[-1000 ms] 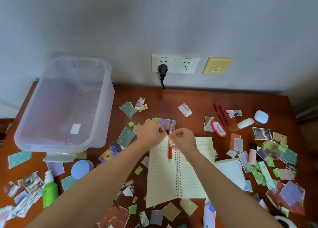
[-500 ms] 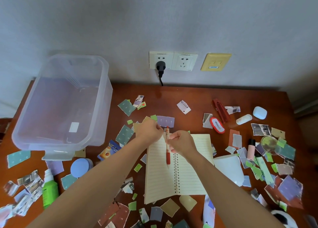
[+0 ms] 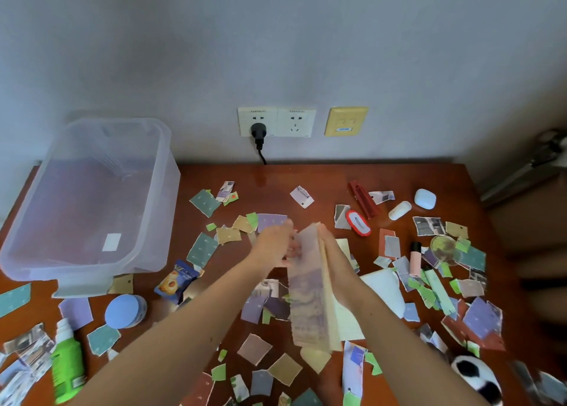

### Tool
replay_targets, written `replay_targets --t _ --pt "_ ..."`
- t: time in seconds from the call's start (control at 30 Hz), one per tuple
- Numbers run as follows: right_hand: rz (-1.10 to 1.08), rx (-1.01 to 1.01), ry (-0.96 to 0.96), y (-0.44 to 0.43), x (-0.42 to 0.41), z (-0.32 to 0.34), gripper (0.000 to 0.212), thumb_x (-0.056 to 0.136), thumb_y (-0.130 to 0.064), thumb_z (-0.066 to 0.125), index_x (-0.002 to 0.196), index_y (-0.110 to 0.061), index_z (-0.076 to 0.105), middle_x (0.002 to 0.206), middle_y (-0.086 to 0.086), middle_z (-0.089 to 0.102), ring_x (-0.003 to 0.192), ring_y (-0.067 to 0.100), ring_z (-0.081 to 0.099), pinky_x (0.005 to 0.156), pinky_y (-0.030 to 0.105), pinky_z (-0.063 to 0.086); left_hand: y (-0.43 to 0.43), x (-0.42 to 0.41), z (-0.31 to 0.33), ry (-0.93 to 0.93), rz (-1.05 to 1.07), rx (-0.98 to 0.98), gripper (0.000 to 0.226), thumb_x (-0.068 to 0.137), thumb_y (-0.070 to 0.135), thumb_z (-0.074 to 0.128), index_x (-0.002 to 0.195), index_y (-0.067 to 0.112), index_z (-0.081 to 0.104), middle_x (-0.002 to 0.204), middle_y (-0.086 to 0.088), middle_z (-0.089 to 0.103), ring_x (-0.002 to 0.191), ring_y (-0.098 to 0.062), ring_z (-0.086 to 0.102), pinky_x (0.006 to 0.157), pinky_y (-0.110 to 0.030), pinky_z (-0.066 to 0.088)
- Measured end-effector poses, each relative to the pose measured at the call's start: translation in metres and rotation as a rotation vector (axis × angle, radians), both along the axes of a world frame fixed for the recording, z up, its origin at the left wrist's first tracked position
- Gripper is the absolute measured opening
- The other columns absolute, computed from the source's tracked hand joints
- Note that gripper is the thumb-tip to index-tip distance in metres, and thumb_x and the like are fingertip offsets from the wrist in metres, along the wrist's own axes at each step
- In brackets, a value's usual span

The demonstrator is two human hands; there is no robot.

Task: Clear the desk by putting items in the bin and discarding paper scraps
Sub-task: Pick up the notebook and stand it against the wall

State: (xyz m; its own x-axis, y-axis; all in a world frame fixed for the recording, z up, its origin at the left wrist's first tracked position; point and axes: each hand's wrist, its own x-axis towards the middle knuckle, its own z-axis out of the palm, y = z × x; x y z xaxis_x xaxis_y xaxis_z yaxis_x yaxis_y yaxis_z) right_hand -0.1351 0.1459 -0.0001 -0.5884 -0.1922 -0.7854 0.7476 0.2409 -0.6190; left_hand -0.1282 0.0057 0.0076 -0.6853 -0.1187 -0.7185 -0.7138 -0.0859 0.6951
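I count one notebook (image 3: 306,295), one bin (image 3: 159,215) and far too many paper scraps (image 3: 204,201) to number; they are scattered over the whole bench (image 3: 276,187).

Around them lie one each of the following:
- a green bottle (image 3: 66,365)
- a round blue tin (image 3: 124,311)
- a snack packet (image 3: 178,280)
- a red stapler (image 3: 363,199)
- a red-and-white oval thing (image 3: 358,223)
- a white capsule (image 3: 399,210)
- a pale blue case (image 3: 425,198)
- a pink tube (image 3: 415,258) with a black cap
- a round glassy disc (image 3: 445,249)
- a black-and-white ball (image 3: 475,375)

My two grips have the notebook between them, stood up on its edge and nearly closed. My right grip (image 3: 333,261) is flat, palm and straight fingers pressed against the notebook's right side. My left grip (image 3: 274,243) is blurred. Its fingers look stretched out and touch the purple patterned cover on the other side. Neither curls round anything.

The notebook has cream lined pages, and one page lies flat under my right wrist.

The bin is clear plastic, rectangular with rounded corners. It stands well to the left of my left grip and a little beyond it. The scraps are torn and ragged-edged, in teal, lilac, tan, green and brick red. They lie in front of, behind and to both sides of my grips, thickest off to the right. The bottle, tin and packet are to the left of my left forearm. The stapler, capsule and case are beyond my right grip, to its right.
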Motion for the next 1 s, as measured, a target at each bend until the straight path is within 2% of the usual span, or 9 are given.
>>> replay_targets --t 0.13,0.2,0.23,0.33,0.53,0.67,0.77,0.87,1.0 --pt "0.047 0.115 0.167 0.02 0.007 0.008 0.009 0.09 -0.028 0.064 0.098 -0.027 0.065 0.104 0.003 0.069 0.095 0.019 0.064 0.075 0.029 0.053 0.031 0.017 -0.021 0.031 -0.19 -0.235 0.023 0.092 0.012 0.046 0.076 0.017 0.061 0.095 -0.005 0.064 0.09 -0.022 0.058 0.079 -0.031 0.045" --pt "0.064 0.19 0.209 0.027 0.008 0.007 0.02 0.093 -0.009 0.055 0.104 -0.024 0.061 0.107 0.006 0.066 0.091 0.017 0.061 0.066 0.023 0.048 0.04 0.022 -0.027 0.01 -0.139 -0.27 0.02 0.092 0.022 0.052 0.105 0.013 0.063 0.123 -0.009 0.056 0.099 -0.021 0.058 0.074 -0.03 0.046" --pt "0.055 0.213 0.226 0.028 0.008 0.006 0.024 0.092 -0.006 0.052 0.11 -0.02 0.06 0.11 0.007 0.065 0.094 0.018 0.06 0.066 0.023 0.048 0.042 0.024 -0.027 -0.036 -0.09 -0.27 0.036 0.093 0.027 0.055 0.124 0.008 0.053 0.132 -0.009 0.048 0.103 -0.021 0.054 0.073 -0.028 0.043" --pt "0.034 0.185 0.215 0.032 0.01 0.004 0.031 0.091 -0.005 0.05 0.119 -0.015 0.059 0.112 0.007 0.064 0.1 0.022 0.06 0.073 0.027 0.05 0.048 0.023 -0.031 -0.126 0.032 -0.252 0.062 0.094 0.035 0.055 0.141 0.002 0.033 0.14 -0.013 0.043 0.116 -0.026 0.05 0.088 -0.031 0.042" --pt "-0.035 0.103 0.238 0.049 0.012 0.013 0.024 0.094 -0.01 0.049 0.113 -0.021 0.057 0.103 -0.002 0.064 0.094 0.015 0.06 0.068 0.025 0.047 0.045 0.018 -0.028 -0.151 0.095 -0.302 0.058 0.098 0.045 0.036 0.137 0.003 0.044 0.136 -0.017 0.051 0.122 -0.033 0.05 0.104 -0.04 0.04" --pt "-0.068 0.09 0.226 0.057 0.012 0.013 0.02 0.096 -0.019 0.052 0.115 -0.021 0.058 0.111 0.002 0.065 0.103 0.021 0.062 0.084 0.034 0.053 0.044 0.019 -0.026 -0.105 0.144 -0.215 0.058 0.102 0.043 0.033 0.143 0.003 0.034 0.145 -0.013 0.042 0.132 -0.031 0.041 0.107 -0.038 0.034" --pt "-0.059 0.138 0.3 0.054 0.011 0.018 0.018 0.087 -0.031 0.06 0.103 -0.025 0.061 0.115 0.003 0.063 0.103 0.021 0.062 0.087 0.037 0.054 0.044 0.021 -0.013 -0.014 0.162 -0.268 0.05 0.103 0.041 0.032 0.133 0.002 0.043 0.125 -0.011 0.05 0.116 -0.029 0.048 0.092 -0.032 0.036" --pt "-0.066 0.093 0.325 0.049 0.009 0.026 0.026 0.083 -0.028 0.064 0.107 -0.025 0.055 0.115 0.004 0.062 0.101 0.022 0.064 0.086 0.041 0.057 0.037 0.023 -0.002 0.059 0.243 -0.249 0.036 0.1 0.034 0.035 0.093 0.004 0.052 0.08 -0.006 0.048 0.076 -0.022 0.046 0.069 -0.03 0.034" --pt "-0.062 -0.043 0.3 0.033 0.009 0.042 0.047 0.087 -0.022 0.069 0.122 -0.018 0.039 0.111 0.005 0.062 0.097 0.022 0.067 0.083 0.037 0.057 0.014 0.033 0.022 0.108 0.362 -0.256 0.033 0.097 0.038 0.04 0.097 0.008 0.055 0.09 -0.009 0.051 0.084 -0.025 0.051 0.076 -0.035 0.043"
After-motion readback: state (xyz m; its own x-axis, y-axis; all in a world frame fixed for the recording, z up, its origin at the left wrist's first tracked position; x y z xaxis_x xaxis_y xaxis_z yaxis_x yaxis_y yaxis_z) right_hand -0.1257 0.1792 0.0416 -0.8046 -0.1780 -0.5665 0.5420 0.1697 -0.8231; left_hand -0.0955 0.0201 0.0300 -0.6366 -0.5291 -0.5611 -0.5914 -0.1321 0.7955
